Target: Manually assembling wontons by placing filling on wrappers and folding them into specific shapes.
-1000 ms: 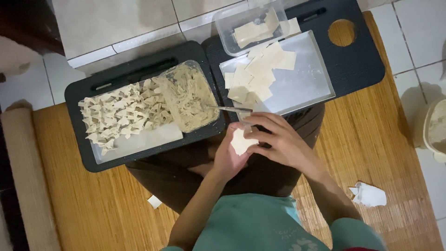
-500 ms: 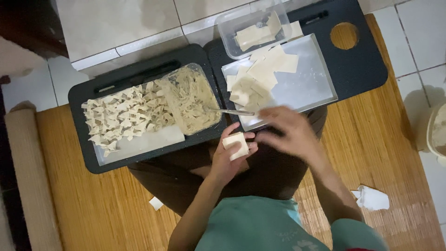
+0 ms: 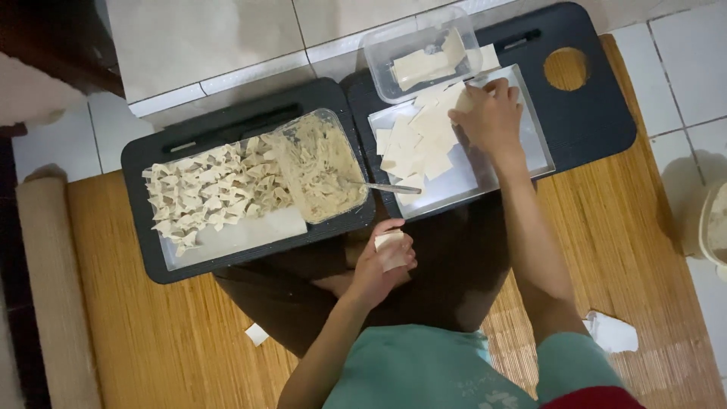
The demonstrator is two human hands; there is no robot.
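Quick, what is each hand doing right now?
Left hand: closed around a small pale folded dough wrapper.
Right hand: fingers pinching a thin pale square wrapper over the silver metal tray.

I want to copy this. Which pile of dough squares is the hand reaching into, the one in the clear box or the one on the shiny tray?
The right hand is on the loose wrappers spread flat on the metal tray; those in the clear box sit stacked, untouched.
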